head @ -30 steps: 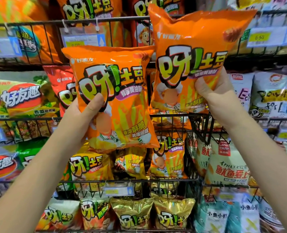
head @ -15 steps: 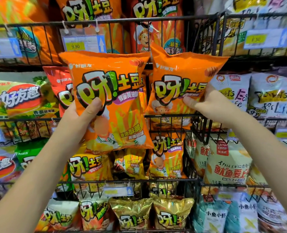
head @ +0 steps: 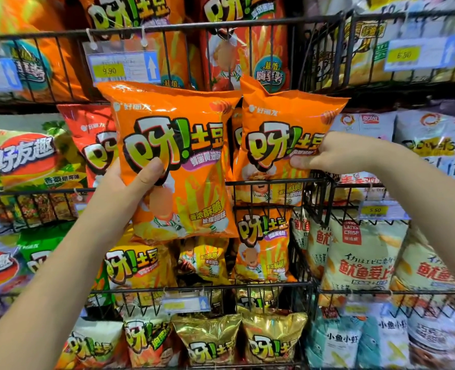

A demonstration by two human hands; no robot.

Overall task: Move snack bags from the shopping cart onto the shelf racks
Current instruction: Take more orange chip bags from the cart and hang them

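Orange, glossy left bag [head: 178, 124] sits in left hand [head: 122, 185] fingers; right hand [head: 341, 153] fingers pinch matching right bag [head: 282, 113].

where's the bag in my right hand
Right of centre in the head view, the right bag stands partly inside the middle rack, beside the left bag.
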